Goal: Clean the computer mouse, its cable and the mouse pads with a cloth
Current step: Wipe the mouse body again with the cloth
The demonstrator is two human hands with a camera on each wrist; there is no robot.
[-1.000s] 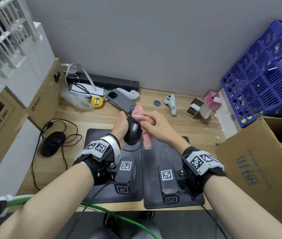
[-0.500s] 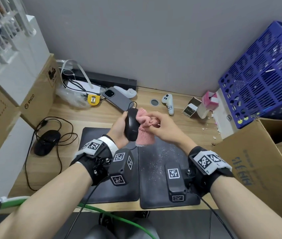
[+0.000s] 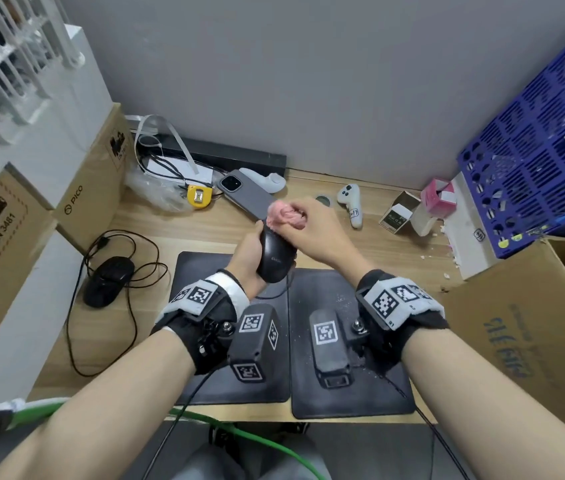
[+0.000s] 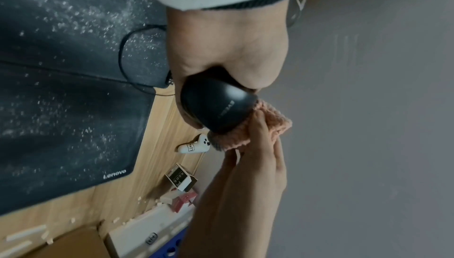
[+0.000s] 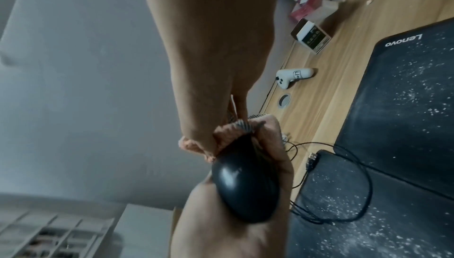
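Note:
My left hand (image 3: 251, 251) grips a black computer mouse (image 3: 276, 256) (image 4: 216, 104) (image 5: 244, 186) in the air above two dark mouse pads (image 3: 350, 393). My right hand (image 3: 312, 230) holds a bunched pink cloth (image 3: 284, 214) (image 4: 275, 128) (image 5: 230, 132) against the front end of the mouse. The mouse cable (image 5: 363, 180) hangs down and loops over the pads, its USB plug (image 5: 311, 160) lying loose. The right pad (image 5: 405, 91) is speckled with white crumbs. The left pad (image 3: 205, 268) lies beside it.
A second black mouse (image 3: 108, 280) with coiled cable lies left on the wooden desk (image 3: 170, 237). A phone (image 3: 244, 197), white controllers (image 3: 352, 206), small boxes (image 3: 398, 216) and a blue crate (image 3: 533, 161) line the back and right. Cardboard boxes (image 3: 523, 341) flank both sides.
The cloth moved from the mouse's side up to its front end, bunched in my right hand. The left hand tilted the mouse so that its top faces me.

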